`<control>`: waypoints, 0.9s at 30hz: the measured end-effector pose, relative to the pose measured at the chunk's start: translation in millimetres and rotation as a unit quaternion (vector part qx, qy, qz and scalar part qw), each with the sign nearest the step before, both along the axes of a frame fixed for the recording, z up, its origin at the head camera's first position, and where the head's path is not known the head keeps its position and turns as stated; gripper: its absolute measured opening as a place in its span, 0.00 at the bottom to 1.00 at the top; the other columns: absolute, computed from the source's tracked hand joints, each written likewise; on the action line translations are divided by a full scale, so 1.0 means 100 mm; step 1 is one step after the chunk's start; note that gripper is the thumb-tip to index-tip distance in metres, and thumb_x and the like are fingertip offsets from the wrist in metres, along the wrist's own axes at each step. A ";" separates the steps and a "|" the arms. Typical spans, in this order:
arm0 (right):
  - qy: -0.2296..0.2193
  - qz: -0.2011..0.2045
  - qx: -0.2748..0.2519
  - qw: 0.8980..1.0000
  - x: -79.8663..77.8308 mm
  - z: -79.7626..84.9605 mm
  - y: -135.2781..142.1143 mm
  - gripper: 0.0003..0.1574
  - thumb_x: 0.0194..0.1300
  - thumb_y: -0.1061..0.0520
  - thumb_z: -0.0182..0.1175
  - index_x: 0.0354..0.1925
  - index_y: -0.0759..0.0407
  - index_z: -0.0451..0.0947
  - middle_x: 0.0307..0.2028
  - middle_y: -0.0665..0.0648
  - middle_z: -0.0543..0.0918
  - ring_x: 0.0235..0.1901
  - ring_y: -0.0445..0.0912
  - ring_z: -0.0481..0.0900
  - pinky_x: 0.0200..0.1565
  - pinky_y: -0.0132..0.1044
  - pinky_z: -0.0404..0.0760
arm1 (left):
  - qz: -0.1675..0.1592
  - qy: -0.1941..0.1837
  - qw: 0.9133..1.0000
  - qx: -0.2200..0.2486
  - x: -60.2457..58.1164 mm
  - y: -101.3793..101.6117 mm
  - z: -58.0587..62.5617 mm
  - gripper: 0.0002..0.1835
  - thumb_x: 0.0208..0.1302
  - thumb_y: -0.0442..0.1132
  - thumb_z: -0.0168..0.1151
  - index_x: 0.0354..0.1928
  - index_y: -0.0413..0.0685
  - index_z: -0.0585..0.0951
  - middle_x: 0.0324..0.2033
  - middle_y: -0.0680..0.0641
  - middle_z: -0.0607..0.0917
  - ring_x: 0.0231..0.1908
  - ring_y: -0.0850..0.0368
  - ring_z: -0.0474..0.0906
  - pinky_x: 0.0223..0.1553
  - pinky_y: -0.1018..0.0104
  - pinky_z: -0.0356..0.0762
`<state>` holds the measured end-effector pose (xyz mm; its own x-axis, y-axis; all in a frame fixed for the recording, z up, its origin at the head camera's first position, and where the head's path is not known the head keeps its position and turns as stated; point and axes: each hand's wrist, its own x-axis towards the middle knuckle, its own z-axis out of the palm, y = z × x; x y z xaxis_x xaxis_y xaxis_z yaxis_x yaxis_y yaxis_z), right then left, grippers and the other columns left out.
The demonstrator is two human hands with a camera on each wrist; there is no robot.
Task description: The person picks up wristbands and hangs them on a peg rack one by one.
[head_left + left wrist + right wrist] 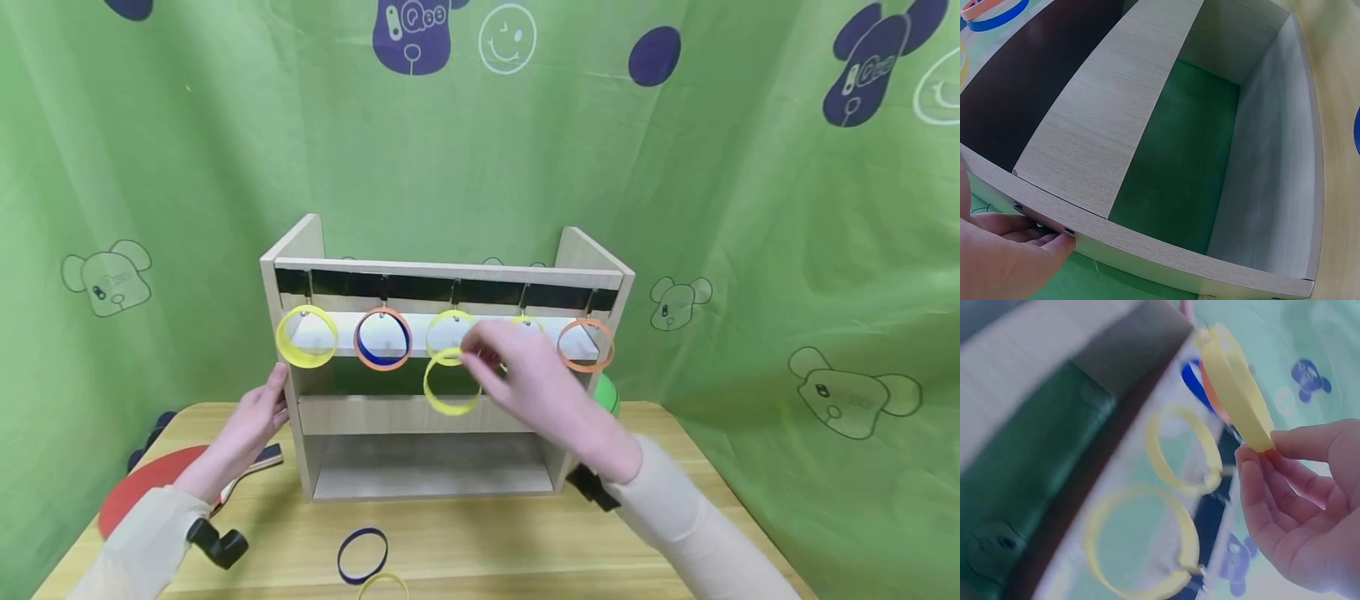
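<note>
My right hand [528, 375] pinches a yellow wristband [1235, 394] between thumb and fingertips, in front of a small wooden shelf [405, 415]. Along the shelf's black strip, several hooks carry bands: a yellow band [284, 343] at the left, then an orange band [357, 342] with a blue band [385, 362] inside it. Another yellow band [1154, 456] hangs mid-row, with one more yellow band [1092, 544] partly behind my right hand in the head view. An orange band [559, 348] hangs rightmost. My left hand [251, 423] rests fingertips against the shelf's left side panel [1166, 240].
A dark blue band [341, 560] and a yellow band [382, 575] lie on the wooden table [465, 550] in front of the shelf. A red paddle [138, 487] lies beside my left forearm. Behind the shelf's right side shows a green ball [607, 394]. Green printed curtain [480, 167] surrounds the table.
</note>
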<state>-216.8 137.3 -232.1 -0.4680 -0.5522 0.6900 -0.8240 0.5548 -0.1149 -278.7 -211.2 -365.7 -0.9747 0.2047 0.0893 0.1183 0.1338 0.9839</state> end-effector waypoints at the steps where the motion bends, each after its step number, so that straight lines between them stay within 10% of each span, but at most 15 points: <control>1: 0.009 -0.003 -0.003 1.000 -0.02 0.07 0.00 0.04 0.62 0.67 0.65 0.35 0.62 0.79 0.31 0.54 0.86 0.30 0.40 0.83 0.34 0.25 0.86 | 0.000 0.000 1.000 0.000 0.00 0.00 0.00 0.49 0.75 0.67 0.26 0.75 0.28 0.38 0.76 0.27 0.40 0.77 0.31 0.41 0.78 0.44 0.44; 17: 0.023 -0.076 0.061 0.995 -0.40 0.28 -0.03 0.02 0.64 0.64 0.64 0.34 0.60 0.79 0.30 0.55 0.85 0.30 0.44 0.80 0.34 0.32 0.85 | -0.004 -0.007 1.000 0.001 0.01 0.01 -0.01 0.49 0.75 0.67 0.26 0.75 0.28 0.37 0.76 0.27 0.40 0.77 0.30 0.40 0.78 0.44 0.44; 27: 0.022 -0.046 0.017 0.999 -0.16 0.30 0.03 0.03 0.63 0.65 0.64 0.35 0.61 0.79 0.32 0.55 0.86 0.31 0.42 0.84 0.35 0.32 0.88 | -0.004 -0.003 1.000 0.002 0.00 0.00 0.01 0.49 0.75 0.66 0.26 0.75 0.27 0.37 0.76 0.27 0.39 0.77 0.31 0.40 0.78 0.46 0.44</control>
